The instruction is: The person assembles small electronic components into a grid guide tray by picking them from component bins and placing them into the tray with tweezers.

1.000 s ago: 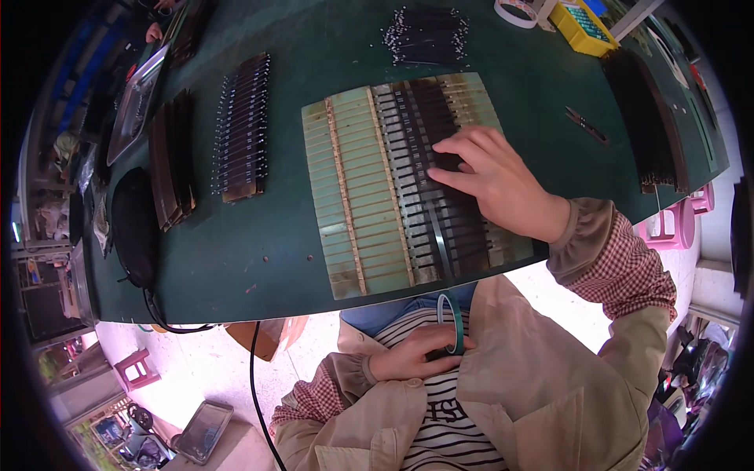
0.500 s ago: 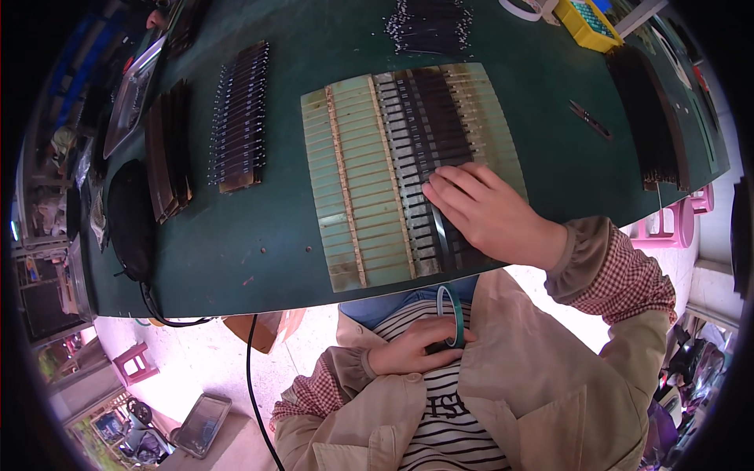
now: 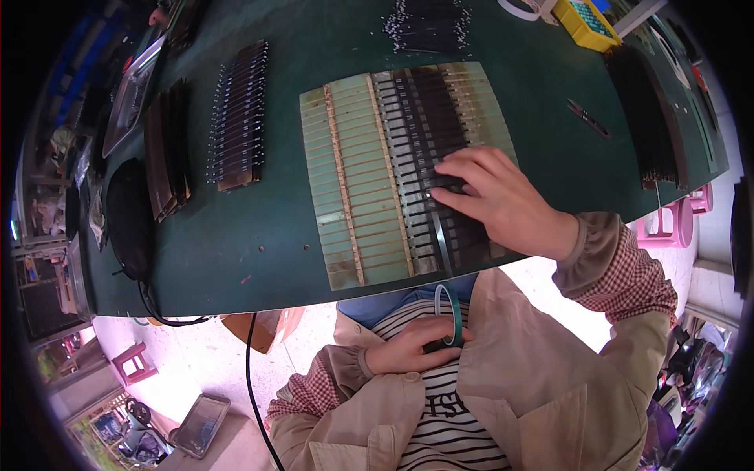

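A pale green slotted board (image 3: 338, 196) lies at the table's near edge, with a row of dark strip-like pieces (image 3: 428, 102) across its slots. A narrow shiny strip of tape (image 3: 440, 235) runs down over these pieces toward the near edge. My right hand (image 3: 495, 192) rests over the dark pieces, thumb and forefinger apart, the thumb tip at the tape's upper end. In front of my body, below the table edge, my left hand (image 3: 412, 345) is closed on a green tape roll (image 3: 455, 314), held upright.
A bundle of small leaded parts (image 3: 239, 118) and stacked brown strips (image 3: 166, 149) lie to the left, beside a black pouch-like object (image 3: 129, 220). Small snips (image 3: 589, 118) lie right. Farther back are a yellow bin (image 3: 585, 23) and dark leaded parts (image 3: 430, 27).
My right hand has shifted slightly right and lifted from lying flatter, its thumb and forefinger now spread apart. My left hand with the tape roll has hardly moved.
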The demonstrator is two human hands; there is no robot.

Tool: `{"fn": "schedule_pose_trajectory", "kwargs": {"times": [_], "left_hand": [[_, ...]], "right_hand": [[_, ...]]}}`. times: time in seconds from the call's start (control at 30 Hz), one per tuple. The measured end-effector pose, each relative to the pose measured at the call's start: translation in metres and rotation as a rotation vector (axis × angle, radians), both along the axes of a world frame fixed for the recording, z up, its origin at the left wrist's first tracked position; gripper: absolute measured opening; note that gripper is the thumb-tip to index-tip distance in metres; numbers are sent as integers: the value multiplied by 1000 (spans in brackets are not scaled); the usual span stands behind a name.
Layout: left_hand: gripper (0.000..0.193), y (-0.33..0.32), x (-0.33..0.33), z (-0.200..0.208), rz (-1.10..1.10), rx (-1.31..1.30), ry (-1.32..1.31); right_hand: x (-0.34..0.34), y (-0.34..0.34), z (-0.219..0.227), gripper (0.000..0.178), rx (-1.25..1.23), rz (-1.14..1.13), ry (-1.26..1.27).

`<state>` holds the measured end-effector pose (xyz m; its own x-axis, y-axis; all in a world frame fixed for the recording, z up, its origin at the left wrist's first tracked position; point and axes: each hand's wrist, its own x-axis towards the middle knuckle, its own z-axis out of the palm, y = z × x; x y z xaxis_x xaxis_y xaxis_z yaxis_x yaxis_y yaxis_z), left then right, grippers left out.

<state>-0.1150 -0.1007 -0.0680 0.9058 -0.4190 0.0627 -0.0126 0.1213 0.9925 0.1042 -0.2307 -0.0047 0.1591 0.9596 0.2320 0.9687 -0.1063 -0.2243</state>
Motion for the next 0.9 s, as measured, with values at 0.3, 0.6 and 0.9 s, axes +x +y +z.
{"fn": "schedule_pose_trajectory", "kwargs": {"times": [0.3,0.6,0.9], "left_hand": [[29,-1,0,-1,7,-7,-39],[27,0,4,1,31,3,-50],[27,0,2,-1,24,-6,-25]], "right_hand": [[-12,-4,5,49,-61,55,-66],[-13,-12,0,48,-50,16,-107],[-29,-9,5,44,-108,94,-150]]}}
